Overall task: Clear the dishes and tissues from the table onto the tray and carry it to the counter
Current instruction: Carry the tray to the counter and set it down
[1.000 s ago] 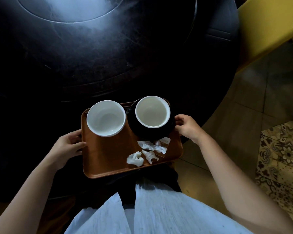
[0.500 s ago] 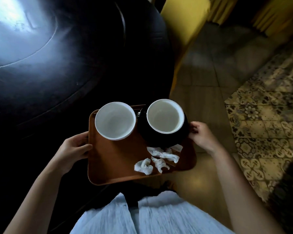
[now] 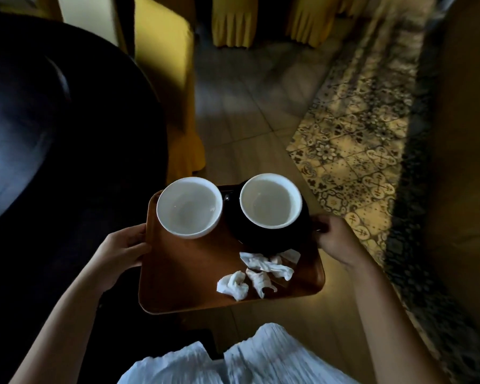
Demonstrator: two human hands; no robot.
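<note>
A brown tray (image 3: 183,275) hangs in the air in front of my body, above the floor. My left hand (image 3: 122,252) grips its left edge and my right hand (image 3: 334,239) grips its right edge. On the tray's far left stands an empty white bowl (image 3: 189,207). To its right a second white bowl (image 3: 270,200) rests in a dark dish (image 3: 269,236). Several crumpled white tissues (image 3: 257,273) lie on the near right part of the tray.
The round dark table (image 3: 53,134) fills the left side. A yellow-covered chair (image 3: 166,79) stands beside it, more yellow chair covers (image 3: 269,20) further back. Wooden floor (image 3: 247,120) stretches ahead, with a patterned carpet (image 3: 358,139) to the right.
The view has swung to the right, away from the table. The tray, held in both hands, now hangs over the floor instead of over the table's edge.
</note>
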